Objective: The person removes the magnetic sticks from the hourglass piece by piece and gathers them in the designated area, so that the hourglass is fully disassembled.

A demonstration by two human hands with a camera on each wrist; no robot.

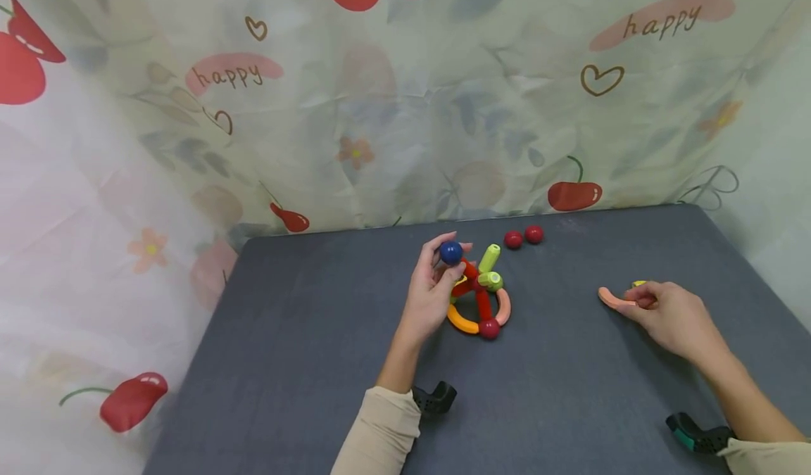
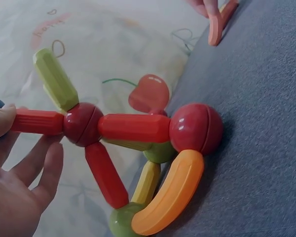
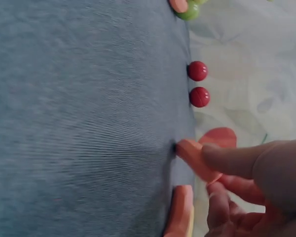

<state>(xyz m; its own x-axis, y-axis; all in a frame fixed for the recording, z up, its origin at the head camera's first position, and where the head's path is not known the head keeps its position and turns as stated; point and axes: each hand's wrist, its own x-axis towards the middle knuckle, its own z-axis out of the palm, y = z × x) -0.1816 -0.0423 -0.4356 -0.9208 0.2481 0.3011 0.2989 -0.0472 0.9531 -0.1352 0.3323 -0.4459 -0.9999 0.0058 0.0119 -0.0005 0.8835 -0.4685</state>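
My left hand (image 1: pixel 431 295) pinches a dark blue ball (image 1: pixel 451 252) at the top of a structure of magnetic sticks and balls. From that ball a red stick (image 2: pixel 38 121) runs to a red ball (image 2: pixel 83 124) with more red sticks and a light green stick (image 2: pixel 55 79). An orange curved stick (image 2: pixel 172 195) and a pink curved stick (image 1: pixel 503 307) form part of its round base on the table. Over at the right, my right hand (image 1: pixel 678 320) pinches another pink curved stick (image 3: pixel 195 159) between thumb and fingers, low over the table.
Two loose red balls (image 1: pixel 523 236) lie near the back edge of the dark grey table (image 1: pixel 285 362). Beside the right hand are another pink curved stick (image 3: pixel 180 210) and a yellow piece (image 1: pixel 638 283). A patterned cloth (image 1: pixel 418 109) hangs behind the table.
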